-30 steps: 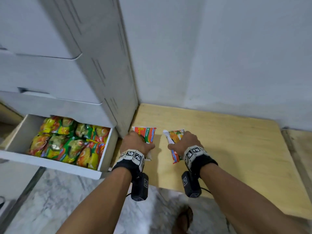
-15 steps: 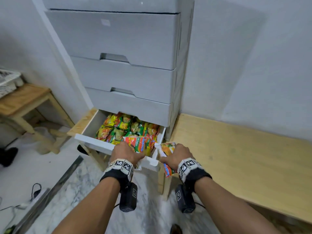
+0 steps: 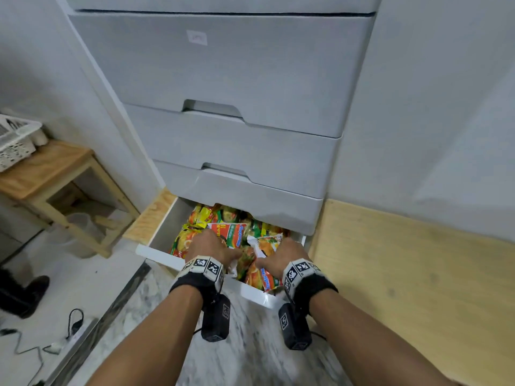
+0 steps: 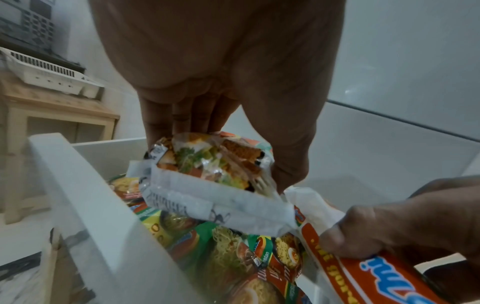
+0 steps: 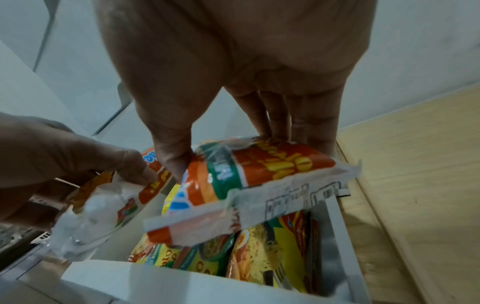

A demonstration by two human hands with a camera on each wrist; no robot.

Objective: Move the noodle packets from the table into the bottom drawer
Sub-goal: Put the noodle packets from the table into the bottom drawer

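Note:
The white bottom drawer [image 3: 156,253] stands pulled out, packed with several noodle packets [image 3: 195,218]. My left hand [image 3: 207,246] grips a red and green noodle packet [image 3: 231,234] over the drawer's middle; the same packet [image 4: 207,174] shows between thumb and fingers in the left wrist view. My right hand [image 3: 281,256] grips an orange noodle packet [image 3: 266,245] over the drawer's right half. In the right wrist view that orange packet [image 5: 259,174] hangs just above the packets lying in the drawer [image 5: 259,257].
Two grey drawers [image 3: 237,146] above are closed. A low wooden table [image 3: 404,274] lies to the right of the drawer. At left stands a wooden stool [image 3: 44,168] with a white basket [image 3: 14,140]. Cables [image 3: 28,346] lie on the marble floor.
Both hands carried their packets from the wooden table leftward to above the open drawer. The view swung left with them, and the hands now reach deeper over the drawer.

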